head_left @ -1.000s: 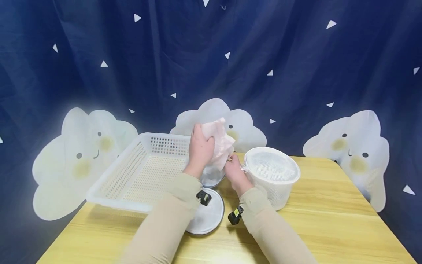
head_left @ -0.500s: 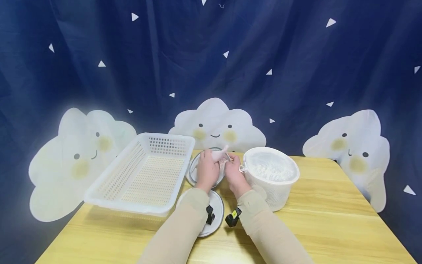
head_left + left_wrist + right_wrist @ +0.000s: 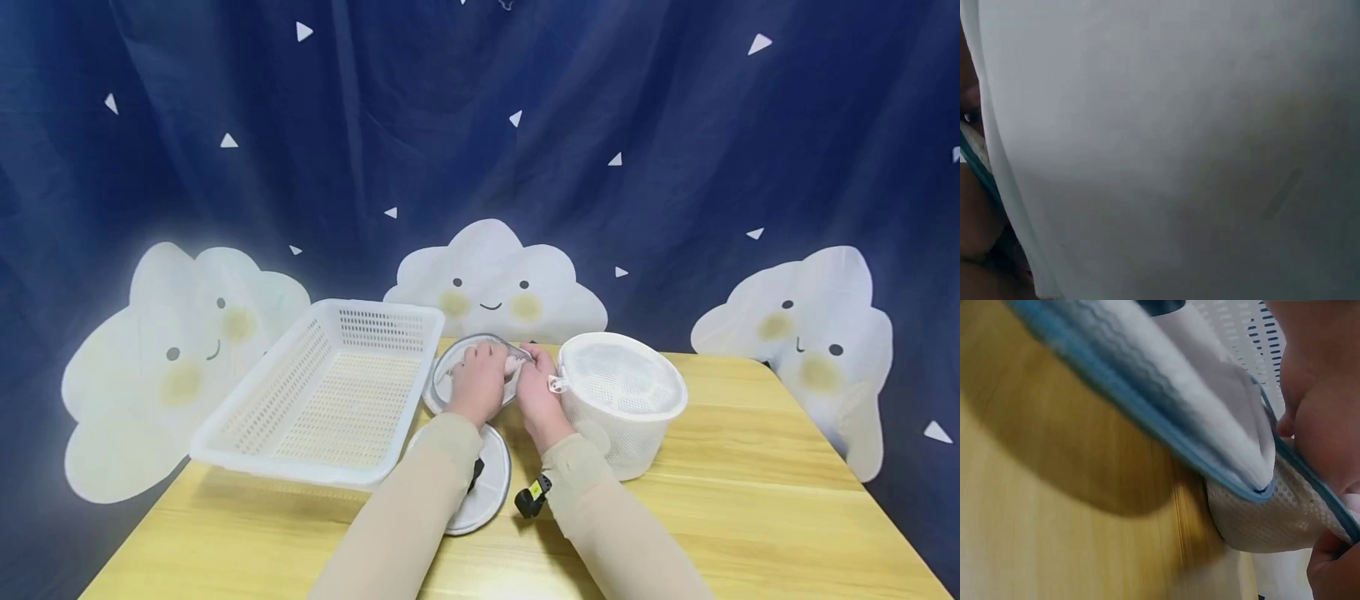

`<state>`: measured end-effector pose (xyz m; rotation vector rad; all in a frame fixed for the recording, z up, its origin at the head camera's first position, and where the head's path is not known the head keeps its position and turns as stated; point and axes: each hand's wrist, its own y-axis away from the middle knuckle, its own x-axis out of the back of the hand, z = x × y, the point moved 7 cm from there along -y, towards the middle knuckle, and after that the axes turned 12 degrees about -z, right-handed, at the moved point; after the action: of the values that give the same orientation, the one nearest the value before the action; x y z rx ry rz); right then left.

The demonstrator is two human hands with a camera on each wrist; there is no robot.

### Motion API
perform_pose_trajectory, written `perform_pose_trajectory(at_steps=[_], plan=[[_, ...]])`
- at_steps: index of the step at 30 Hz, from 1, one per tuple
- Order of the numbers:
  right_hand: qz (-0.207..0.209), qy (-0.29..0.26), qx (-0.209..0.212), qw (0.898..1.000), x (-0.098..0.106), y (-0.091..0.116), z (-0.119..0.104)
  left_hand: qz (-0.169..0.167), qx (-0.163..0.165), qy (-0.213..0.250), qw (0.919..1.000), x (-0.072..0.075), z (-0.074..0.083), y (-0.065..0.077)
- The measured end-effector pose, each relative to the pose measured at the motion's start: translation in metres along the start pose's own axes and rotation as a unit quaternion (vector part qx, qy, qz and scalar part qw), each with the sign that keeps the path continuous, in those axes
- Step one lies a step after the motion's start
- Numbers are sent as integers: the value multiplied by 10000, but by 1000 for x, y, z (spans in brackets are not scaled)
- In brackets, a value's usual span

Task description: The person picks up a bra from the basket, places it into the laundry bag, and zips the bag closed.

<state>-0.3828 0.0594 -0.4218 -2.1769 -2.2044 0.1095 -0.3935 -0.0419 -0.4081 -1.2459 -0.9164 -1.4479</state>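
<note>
A round white mesh laundry bag (image 3: 1260, 519) with blue-grey trim stands between my hands in the head view. My left hand (image 3: 480, 383) reaches over its opening, against a crumpled pale pink cloth (image 3: 513, 367); its fingertips are hidden inside. With my right hand (image 3: 536, 383) I pinch the bag's trimmed rim on the right side. Toward me lies a round white flap (image 3: 487, 479) with grey trim, under my left forearm. In the right wrist view, the flap spreads from the bag over the table. White fabric (image 3: 1147, 125) fills most of the left wrist view.
A white slotted plastic basket (image 3: 352, 392) stands left of my hands. Close to my right hand is a white cylindrical mesh laundry bag (image 3: 626, 400), its top closed, a zip pull at its left rim. All rest on a wooden table (image 3: 750, 467) before a dark blue curtain.
My left hand has come down with the pink cloth, from above the table into the bag's opening. The cloth is now mostly out of sight. My right hand stays at the rim.
</note>
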Motion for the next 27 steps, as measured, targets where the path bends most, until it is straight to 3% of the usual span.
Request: perform_pose_trajectory(at_steps=[10,18,22,27], plan=[[280,61,323,9991,4,6,-19,-934,205,-895,9914,-9,-3,0],[-39,511,239,9984,1,2,-14,-449,-195,-235,9985,0,-1,5],[-107,592,222,9979,4,2,-11,-428,-403,87,9982,6,-1,10],[-17,742,354,9966,8,0,-15,-190,-444,524,9975,24,1,21]])
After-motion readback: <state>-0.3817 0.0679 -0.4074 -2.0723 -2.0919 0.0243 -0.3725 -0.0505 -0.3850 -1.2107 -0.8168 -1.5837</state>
